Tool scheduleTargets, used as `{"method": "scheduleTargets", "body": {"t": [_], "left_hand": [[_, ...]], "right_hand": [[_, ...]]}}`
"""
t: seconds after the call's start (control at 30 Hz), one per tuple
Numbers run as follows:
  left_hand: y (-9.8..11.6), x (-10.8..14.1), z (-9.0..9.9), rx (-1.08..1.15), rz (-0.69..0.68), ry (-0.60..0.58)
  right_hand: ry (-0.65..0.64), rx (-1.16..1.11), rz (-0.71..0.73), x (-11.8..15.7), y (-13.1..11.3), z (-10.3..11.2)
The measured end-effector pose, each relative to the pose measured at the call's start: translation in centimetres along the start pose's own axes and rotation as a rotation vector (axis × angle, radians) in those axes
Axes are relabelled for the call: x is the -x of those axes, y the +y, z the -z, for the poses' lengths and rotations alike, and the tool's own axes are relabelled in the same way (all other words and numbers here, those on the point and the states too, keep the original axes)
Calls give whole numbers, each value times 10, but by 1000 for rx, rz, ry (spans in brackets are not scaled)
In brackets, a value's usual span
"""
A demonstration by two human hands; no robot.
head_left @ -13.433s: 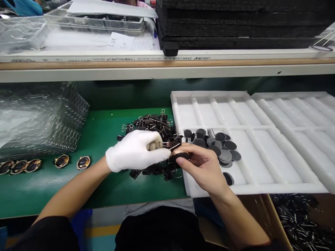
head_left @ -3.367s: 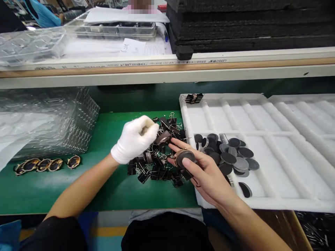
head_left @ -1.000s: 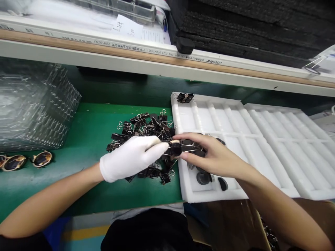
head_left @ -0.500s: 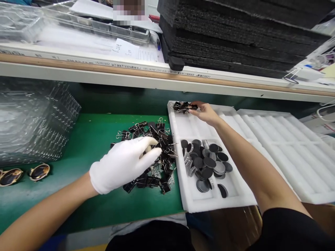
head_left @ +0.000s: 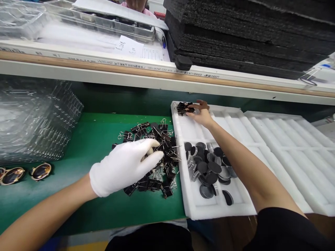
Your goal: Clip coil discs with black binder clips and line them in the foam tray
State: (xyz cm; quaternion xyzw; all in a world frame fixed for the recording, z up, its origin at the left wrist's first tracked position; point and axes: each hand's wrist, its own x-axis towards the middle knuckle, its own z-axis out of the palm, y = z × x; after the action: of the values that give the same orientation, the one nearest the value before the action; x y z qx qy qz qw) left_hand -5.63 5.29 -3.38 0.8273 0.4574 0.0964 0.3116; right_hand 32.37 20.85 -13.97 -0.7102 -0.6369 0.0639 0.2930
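Reaching over the near part of the green tabletop (head_left: 89,216), your gloved left hand (head_left: 125,169) shows thumb and forefinger apart, with nothing visible between them; its other fingers are curled mostly out of view. Beside that forearm, gold-rimmed sunglasses (head_left: 40,171) lie toward the left. Just past your left fingertips, and partly beneath them, sits the heap of loose binder clips (head_left: 165,139); you cannot tell whether the glove touches it. To its right, dark round discs (head_left: 214,168) lie scattered in the front row of the white foam tray (head_left: 200,213).

Farther off, your bare right hand (head_left: 201,113) has its thumb and fingers at the clip bundle (head_left: 181,108), which rests at the tray's far-left corner. You cannot tell whether they pinch it or only touch it. The bundle's long axis runs left to right, roughly along the tray's back wall, and it lies just left of your right fingertips. Your right hand is plainly the nearer of your two hands; the left is well short of it, toward you.

Beyond stands the shelf (head_left: 110,75), bearing stacked black foam sheets (head_left: 243,42).
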Motion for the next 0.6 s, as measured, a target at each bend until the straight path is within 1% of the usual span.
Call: {"method": "scheduleTargets", "body": {"t": [0.1,0.17,0.23,0.3,0.37,0.4,0.47,0.5,0.53,0.57,0.6], "left_hand": [[1,0,0,-24,-14,-15],[2,1,2,-62,-34,-19],[1,2,4,-121,-67,-10],[-1,3,8,-204,-100,16],[-6,5,13,-293,-101,62],[-10,6,15,-333,-87,88],[-19,12,20,-392,-46,144],[-25,16,22,-410,-27,169],[-30,21,23,-422,-10,186],[-36,27,24,-428,7,197],[-42,33,25,-430,22,208]], "right_hand": [[23,34,53,7,-8,9],[17,55,87,12,-12,19],[-17,73,122,17,-17,33],[-80,89,159,26,-24,51],[-174,95,200,39,-33,73],[-250,87,220,49,-39,84],[-467,50,263,70,-51,101],[-591,37,283,82,-57,107],[-673,53,306,94,-63,109],[-700,107,333,105,-68,109],[-685,189,361,114,-72,105]]}}
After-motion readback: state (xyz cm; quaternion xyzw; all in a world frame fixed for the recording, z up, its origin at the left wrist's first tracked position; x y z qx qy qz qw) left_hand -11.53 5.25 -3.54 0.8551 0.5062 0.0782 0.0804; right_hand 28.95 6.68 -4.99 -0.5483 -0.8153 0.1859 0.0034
